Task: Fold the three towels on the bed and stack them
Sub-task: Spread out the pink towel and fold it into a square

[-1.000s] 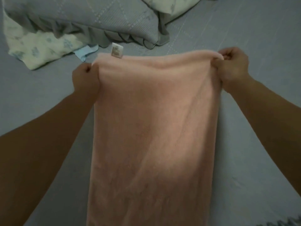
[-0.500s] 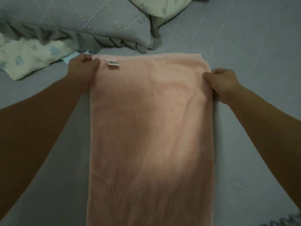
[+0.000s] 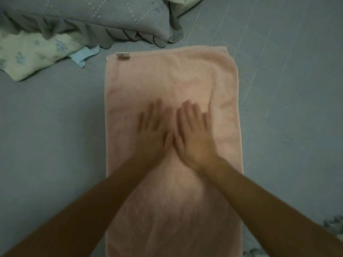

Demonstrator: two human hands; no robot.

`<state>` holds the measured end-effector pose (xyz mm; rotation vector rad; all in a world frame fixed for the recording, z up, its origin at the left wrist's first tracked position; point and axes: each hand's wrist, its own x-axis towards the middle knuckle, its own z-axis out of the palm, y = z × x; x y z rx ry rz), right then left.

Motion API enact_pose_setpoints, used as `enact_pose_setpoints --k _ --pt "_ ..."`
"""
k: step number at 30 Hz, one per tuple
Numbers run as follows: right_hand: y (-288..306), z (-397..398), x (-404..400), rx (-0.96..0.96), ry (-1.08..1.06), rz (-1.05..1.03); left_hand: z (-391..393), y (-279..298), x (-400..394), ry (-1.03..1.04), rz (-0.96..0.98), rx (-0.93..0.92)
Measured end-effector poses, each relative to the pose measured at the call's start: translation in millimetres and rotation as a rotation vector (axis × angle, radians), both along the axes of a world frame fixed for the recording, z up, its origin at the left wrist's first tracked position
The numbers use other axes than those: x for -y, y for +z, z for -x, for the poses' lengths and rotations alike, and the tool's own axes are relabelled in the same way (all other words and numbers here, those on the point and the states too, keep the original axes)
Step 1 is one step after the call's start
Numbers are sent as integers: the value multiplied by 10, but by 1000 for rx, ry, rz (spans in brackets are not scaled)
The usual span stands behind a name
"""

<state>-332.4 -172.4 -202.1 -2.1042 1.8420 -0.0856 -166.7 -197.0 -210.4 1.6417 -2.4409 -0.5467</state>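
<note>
A long, pale pink terry towel (image 3: pixel 172 86) lies flat on the grey bed sheet (image 3: pixel 289 108), stretched lengthwise away from the person, its near end running out of the bottom of the view. Its far edge is straight, and a small white sewn-in label (image 3: pixel 122 56) sits at the far left corner.

Both hands rest palm down on the middle of the towel, side by side and nearly touching at the thumbs. The left hand (image 3: pixel 153 128) has its fingers straight and slightly spread, though it is blurred. The right hand (image 3: pixel 193 132) also lies flat with fingers extended and fanned toward the far right; neither hand grips any cloth. The two bare forearms come in from the lower corners and converge over the towel.

Beyond the far edge of the towel lies a grey quilted pillow with a ruffled border (image 3: pixel 96 17). To its left, a cream fabric with a faint blue print (image 3: pixel 31 52) rests on the sheet, and a small piece of light blue cloth (image 3: pixel 84 56) peeks out just beside the towel's far left corner.
</note>
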Motion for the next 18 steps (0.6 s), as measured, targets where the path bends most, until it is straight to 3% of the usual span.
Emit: enact_pose_setpoints --k 3,7,10,12,15,18 --pt "-215 183 -302 -126 60 -75 -246 -214 -307 -63 -7 194" --pt "-297 796 -503 -240 -222 -89 -776 -275 -358 -21 74 268" --pt "-165 726 -732 -223 -370 -78 -742 -113 -535 174 33 242" --pt "-77 419 -1066 -126 -230 -44 -530 -2 -888 221 -4 207" --pt "-133 91 -2003 -82 170 -96 -277 -63 -1911 60 -88 173" --pt "-265 519 -2594 -220 111 -115 -709 -225 -2739 102 -141 285"
